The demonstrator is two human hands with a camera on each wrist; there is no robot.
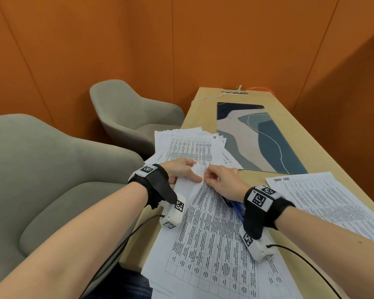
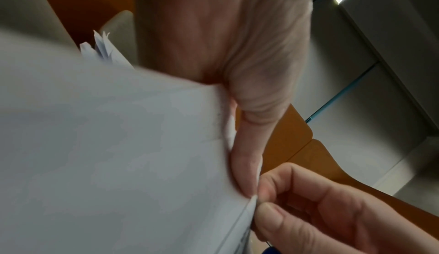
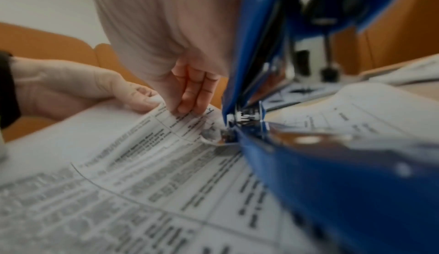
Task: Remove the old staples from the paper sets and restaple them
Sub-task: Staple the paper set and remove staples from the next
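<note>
At the near end of a tan surface (image 1: 307,134), you work the far corner of the paper set (image 1: 214,229) lying in front of you: your left hand (image 1: 177,169) pinches that corner and folds it up, while your right hand (image 1: 221,180) has thumb and forefinger closed on the same spot. The step in hand looks like pulling the old staple by fingernail. The staple itself is too small to make out in any view.

The next move probably calls for a straight, careful pull so the corner does not tear, then a reach for the blue stapler (image 3: 332,164) to bind the sheets again.

The head view alone shows the layout: a fanned pile of sheets (image 1: 190,145) beyond your hands, another printed set (image 1: 333,203) at the right, and a patterned mat (image 1: 261,137) farther off. The right wrist view alone shows the stapler, mouth open, just beside the curled corner; from above it is almost hidden under your wrist. The left wrist view shows your fingertips (image 2: 268,213) meeting at the paper's edge.
</note>
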